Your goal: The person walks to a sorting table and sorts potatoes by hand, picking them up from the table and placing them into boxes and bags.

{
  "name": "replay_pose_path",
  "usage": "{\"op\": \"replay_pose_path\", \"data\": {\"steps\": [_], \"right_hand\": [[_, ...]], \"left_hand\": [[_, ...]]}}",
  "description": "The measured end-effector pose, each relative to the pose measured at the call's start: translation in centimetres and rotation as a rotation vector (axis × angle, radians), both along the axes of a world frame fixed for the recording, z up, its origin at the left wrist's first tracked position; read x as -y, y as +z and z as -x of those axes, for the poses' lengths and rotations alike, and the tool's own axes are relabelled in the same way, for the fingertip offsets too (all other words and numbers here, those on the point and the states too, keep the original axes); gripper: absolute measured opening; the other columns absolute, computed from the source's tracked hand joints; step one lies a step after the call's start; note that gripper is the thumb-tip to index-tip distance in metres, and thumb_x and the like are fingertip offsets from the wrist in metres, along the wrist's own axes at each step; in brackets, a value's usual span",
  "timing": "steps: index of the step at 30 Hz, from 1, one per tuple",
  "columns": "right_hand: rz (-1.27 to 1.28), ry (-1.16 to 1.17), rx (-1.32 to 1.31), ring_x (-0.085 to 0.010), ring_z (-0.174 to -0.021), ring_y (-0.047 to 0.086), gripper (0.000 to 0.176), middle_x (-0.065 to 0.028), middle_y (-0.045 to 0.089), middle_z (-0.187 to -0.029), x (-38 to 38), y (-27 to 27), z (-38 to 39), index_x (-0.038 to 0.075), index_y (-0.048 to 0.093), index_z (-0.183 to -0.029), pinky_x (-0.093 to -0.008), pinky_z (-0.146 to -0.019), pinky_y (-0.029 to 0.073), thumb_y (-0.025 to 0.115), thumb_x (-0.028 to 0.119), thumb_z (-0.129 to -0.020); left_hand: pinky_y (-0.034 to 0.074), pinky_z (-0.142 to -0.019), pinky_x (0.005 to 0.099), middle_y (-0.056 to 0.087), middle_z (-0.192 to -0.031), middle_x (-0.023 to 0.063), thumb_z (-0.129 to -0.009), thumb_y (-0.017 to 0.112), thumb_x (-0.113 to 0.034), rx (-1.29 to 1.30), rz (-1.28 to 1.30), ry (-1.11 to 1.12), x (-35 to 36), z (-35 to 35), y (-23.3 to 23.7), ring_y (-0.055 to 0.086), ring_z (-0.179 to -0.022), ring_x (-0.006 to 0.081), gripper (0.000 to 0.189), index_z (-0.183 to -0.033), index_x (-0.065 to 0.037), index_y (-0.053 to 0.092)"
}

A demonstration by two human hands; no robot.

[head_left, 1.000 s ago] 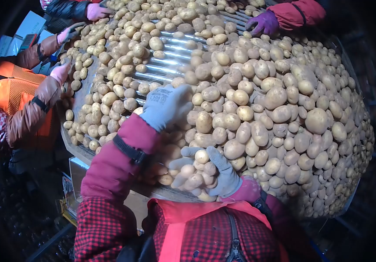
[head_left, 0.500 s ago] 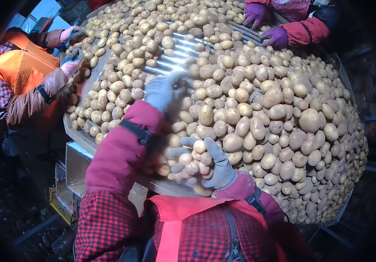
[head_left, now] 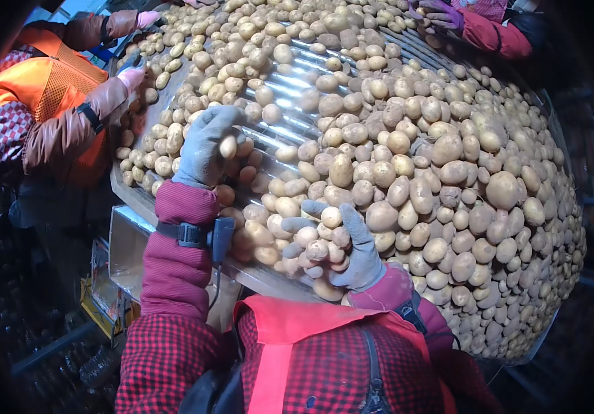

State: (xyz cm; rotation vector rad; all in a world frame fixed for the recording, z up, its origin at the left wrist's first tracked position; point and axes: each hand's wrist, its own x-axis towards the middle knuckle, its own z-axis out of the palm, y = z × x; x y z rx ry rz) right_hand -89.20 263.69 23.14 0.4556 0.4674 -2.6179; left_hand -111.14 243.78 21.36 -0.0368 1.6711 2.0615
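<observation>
My left hand [head_left: 207,143], in a grey glove, is over the left part of the potato heap. Its fingers curl in against a small potato [head_left: 228,147], and the palm side is hidden. Close to my body, my right hand [head_left: 354,254], also gloved in grey, cradles a cluster of several small potatoes [head_left: 317,250] between its thumb and spread fingers. Larger potatoes [head_left: 258,233] lie between the two hands. Shiny metal bars [head_left: 293,103] show through the heap beyond them.
A co-worker in an orange vest [head_left: 52,90] reaches over the heap from the left. Another person's purple glove [head_left: 442,15] is at the far right. Potatoes [head_left: 449,200] are piled deep on the right. An open box [head_left: 128,241] stands below the table's left edge.
My left hand has swung left from the metal bars and now has a potato at its fingers. My right hand still cradles its cluster. The co-workers' hands have shifted.
</observation>
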Motion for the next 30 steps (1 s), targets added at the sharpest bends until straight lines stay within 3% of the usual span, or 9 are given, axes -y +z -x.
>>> {"op": "replay_pose_path", "data": {"steps": [4,6,9,10,13,22,23,25,30], "right_hand": [[-0.049,-0.005,-0.047,-0.0282,-0.101,0.066,0.083,-0.0185,0.057,-0.132,-0.2,-0.5,-0.3,0.003,0.035,-0.152,-0.0323,-0.069,0.051,0.047,0.066,-0.1],[-0.014,0.014,-0.112,-0.0368,-0.116,0.063,0.074,-0.0265,0.048,-0.145,-0.7,-1.2,-0.4,0.004,0.035,-0.153,-0.0431,-0.089,0.053,0.036,0.06,-0.104],[0.283,-0.024,-0.156,-0.0413,-0.123,0.061,0.07,-0.0302,0.044,-0.151,-0.5,-3.3,-0.5,0.005,0.036,-0.153,-0.0497,-0.101,0.054,0.032,0.057,-0.107],[0.424,-0.043,-0.158,-0.0413,-0.123,0.061,0.071,-0.0301,0.044,-0.151,-0.3,-3.8,-0.6,0.004,0.036,-0.153,-0.0503,-0.102,0.053,0.032,0.057,-0.107],[0.147,0.0,-0.132,-0.0411,-0.122,0.062,0.072,-0.0295,0.045,-0.151,-0.6,-3.1,-0.5,0.004,0.036,-0.153,-0.0511,-0.103,0.053,0.034,0.058,-0.106],[0.119,0.034,-0.139,-0.0393,-0.118,0.064,0.073,-0.0275,0.048,-0.148,-0.8,-3.1,-0.6,0.006,0.037,-0.153,-0.05,-0.098,0.055,0.039,0.061,-0.105],[0.1,0.025,-0.091,-0.0344,-0.111,0.065,0.072,-0.0237,0.052,-0.141,-0.7,-2.5,-0.5,0.006,0.039,-0.15,-0.0434,-0.087,0.054,0.041,0.061,-0.104],[0.059,0.001,-0.002,-0.0246,-0.096,0.068,0.069,-0.0161,0.06,-0.128,-0.3,-0.6,-0.1,0.005,0.044,-0.144,-0.0301,-0.064,0.05,0.045,0.06,-0.103],[0.026,-0.019,-0.03,-0.0263,-0.099,0.068,0.07,-0.0174,0.059,-0.13,0.0,-0.7,-0.3,0.004,0.044,-0.144,-0.0313,-0.066,0.053,0.045,0.061,-0.103]], "left_hand": [[0.053,-0.068,0.025,0.069,-0.084,-0.0004,-0.095,0.072,-0.017,-0.277,0.377,-0.202,0.4,-0.5,-0.5,0.065,-0.073,0.0135,0.024,-0.112,0.001,0.07],[0.055,-0.072,0.0261,0.073,-0.088,0.0002,-0.094,0.073,-0.02,-0.365,0.413,-0.178,0.5,-1.1,-1.5,0.068,-0.08,0.0116,0.026,-0.115,-0.004,0.072],[0.055,-0.077,0.0319,0.075,-0.094,0.0041,-0.093,0.074,-0.022,-0.278,0.878,-0.456,1.0,-1.4,-1.8,0.07,-0.085,0.0161,0.027,-0.118,-0.013,0.072],[0.056,-0.07,0.0313,0.074,-0.089,0.0073,-0.094,0.07,-0.014,-0.674,1.229,-0.782,0.6,-1.8,-0.3,0.07,-0.078,0.0151,0.028,-0.122,-0.014,0.071],[0.055,-0.074,0.0471,0.071,-0.092,0.015,-0.091,0.068,-0.021,-1.026,1.204,-0.791,0.9,-1.6,-1.5,0.07,-0.084,0.0339,0.048,-0.138,-0.016,0.058],[0.055,-0.075,0.0462,0.07,-0.096,0.0163,-0.085,0.073,-0.016,-0.718,1.115,-1.065,0.4,1.4,-3.4,0.07,-0.089,0.037,0.06,-0.14,-0.01,0.052],[0.055,-0.076,0.0463,0.07,-0.097,0.016,-0.083,0.075,-0.016,-0.648,1.083,-1.054,0.6,1.4,-3.4,0.07,-0.09,0.0374,0.061,-0.14,-0.01,0.053],[0.055,-0.078,0.0465,0.07,-0.099,0.0157,-0.082,0.076,-0.018,-0.785,1.068,-1.078,0.7,0.4,-2.4,0.069,-0.092,0.0379,0.06,-0.138,-0.012,0.055],[0.053,-0.08,0.0506,0.069,-0.1,0.016,-0.081,0.067,-0.012,-0.933,1.247,-0.919,0.9,-3.0,-4.0,0.067,-0.094,0.0394,0.051,-0.131,-0.018,0.057]]}}
